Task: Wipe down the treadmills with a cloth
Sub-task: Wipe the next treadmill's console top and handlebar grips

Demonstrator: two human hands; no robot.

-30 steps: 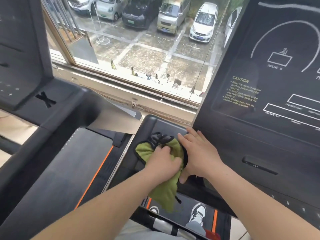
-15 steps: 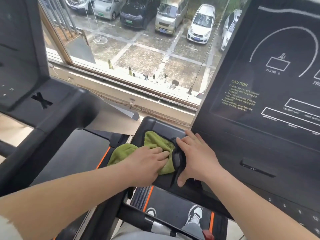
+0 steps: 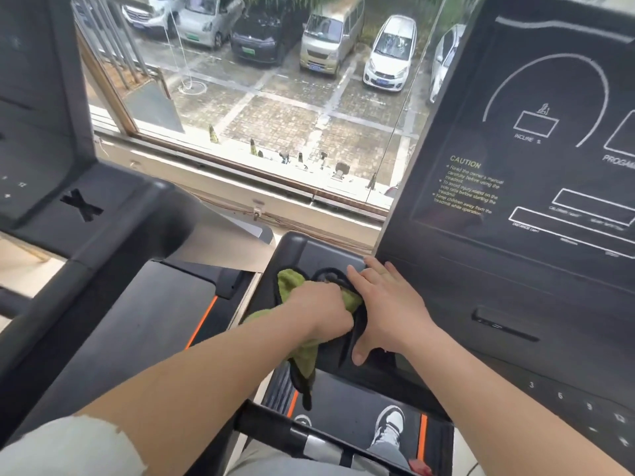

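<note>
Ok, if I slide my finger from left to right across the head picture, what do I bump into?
The black X mark → the next treadmill's orange stripe → left hand gripping the green cloth → right hand → yellow caution text.

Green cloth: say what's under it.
The green cloth lies on the treadmill's black side tray, one end hanging off the near edge. The left hand covers its middle, so the surface beneath is hidden.
</note>
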